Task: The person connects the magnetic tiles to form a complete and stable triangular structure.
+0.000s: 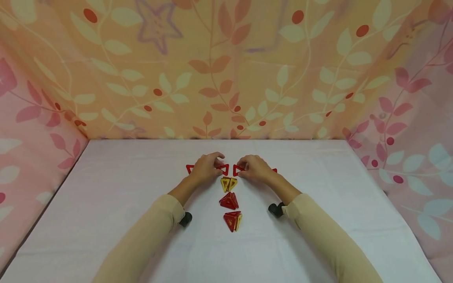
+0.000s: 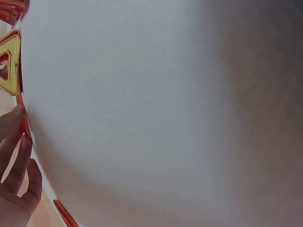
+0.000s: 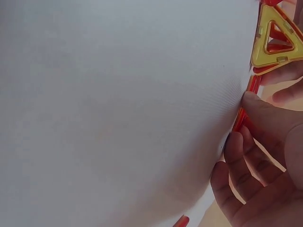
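Near the far part of the white table, my left hand (image 1: 207,166) pinches a red triangular frame tile (image 1: 226,169) between thumb and fingers. Facing it across a small gap, my right hand (image 1: 256,168) pinches another red triangular tile (image 1: 235,169). The wrist views show these tiles edge-on, the left hand's red tile (image 2: 25,126) and the right hand's red tile (image 3: 238,120) both low at the table surface. Just nearer than both hands stands a pyramid with yellow triangular faces (image 1: 225,184). Fingers hide part of each held tile.
A red pyramid (image 1: 229,201) and a red-and-yellow pyramid (image 1: 231,221) line up toward the near side. One more red tile (image 1: 189,168) lies left of the left hand, and another red tile (image 1: 274,170) shows behind the right wrist. Patterned cloth (image 1: 219,78) walls the table's back and sides.
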The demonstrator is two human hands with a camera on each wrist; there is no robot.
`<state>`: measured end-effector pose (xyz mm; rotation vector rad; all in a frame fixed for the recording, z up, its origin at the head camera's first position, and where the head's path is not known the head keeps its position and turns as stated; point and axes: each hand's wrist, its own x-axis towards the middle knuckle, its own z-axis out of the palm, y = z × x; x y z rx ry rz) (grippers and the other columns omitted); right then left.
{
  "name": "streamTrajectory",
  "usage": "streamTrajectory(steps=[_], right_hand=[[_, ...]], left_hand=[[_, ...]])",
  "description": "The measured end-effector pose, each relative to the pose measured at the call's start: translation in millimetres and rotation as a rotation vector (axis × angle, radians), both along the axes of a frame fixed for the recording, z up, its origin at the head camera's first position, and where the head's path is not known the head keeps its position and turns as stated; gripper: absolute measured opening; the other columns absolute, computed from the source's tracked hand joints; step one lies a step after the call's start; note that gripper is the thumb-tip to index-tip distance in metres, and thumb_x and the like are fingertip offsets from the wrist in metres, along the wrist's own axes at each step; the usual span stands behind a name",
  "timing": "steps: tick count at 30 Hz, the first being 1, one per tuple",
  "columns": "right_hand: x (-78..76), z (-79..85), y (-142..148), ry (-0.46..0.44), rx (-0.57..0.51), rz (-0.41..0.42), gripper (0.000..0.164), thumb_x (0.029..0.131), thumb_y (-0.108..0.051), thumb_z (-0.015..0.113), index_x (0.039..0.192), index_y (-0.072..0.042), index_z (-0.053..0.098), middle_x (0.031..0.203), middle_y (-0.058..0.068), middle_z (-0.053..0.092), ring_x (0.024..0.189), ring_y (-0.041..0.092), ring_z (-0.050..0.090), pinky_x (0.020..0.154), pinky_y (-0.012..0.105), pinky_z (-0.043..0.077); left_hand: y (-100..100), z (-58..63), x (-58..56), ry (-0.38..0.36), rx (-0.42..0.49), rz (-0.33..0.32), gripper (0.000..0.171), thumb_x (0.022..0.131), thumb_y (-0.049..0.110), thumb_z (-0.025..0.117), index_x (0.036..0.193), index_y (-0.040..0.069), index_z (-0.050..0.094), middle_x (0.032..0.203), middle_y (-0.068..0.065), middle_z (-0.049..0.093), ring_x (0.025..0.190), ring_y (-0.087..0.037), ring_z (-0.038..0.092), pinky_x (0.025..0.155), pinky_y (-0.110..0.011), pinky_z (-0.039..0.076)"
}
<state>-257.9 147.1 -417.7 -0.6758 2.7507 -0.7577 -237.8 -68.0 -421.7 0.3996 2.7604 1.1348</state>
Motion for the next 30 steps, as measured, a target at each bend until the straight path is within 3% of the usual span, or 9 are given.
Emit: streamTrajectory(steps=[9,30], right_hand=[[-0.7,-0.2,-4.2,-0.006,-0.002,0.002,0.028,0.087,-0.017,0.078,0.112,-0.005,0.072,0.095,0.004,0.067,0.085,0.019,0.058,0.079,0.034,0.05],[-2.9,-0.9,-10.0,-0.009,-0.014,0.015,0.027,0.087,-0.015,0.077,0.111,-0.004,0.072,0.09,0.004,0.066,0.084,0.02,0.057,0.078,0.033,0.049]], left_hand=[[1.3,-1.7,-0.3,0.006,0.0,0.005,0.045,0.085,0.004,0.077,0.128,0.007,0.061,0.11,-0.007,0.074,0.113,-0.026,0.063,0.106,-0.047,0.04],[3.9,-2.9,0.3,0.011,-0.001,0.011,0.041,0.087,0.004,0.076,0.126,0.007,0.063,0.112,-0.008,0.073,0.114,-0.025,0.064,0.106,-0.046,0.042]])
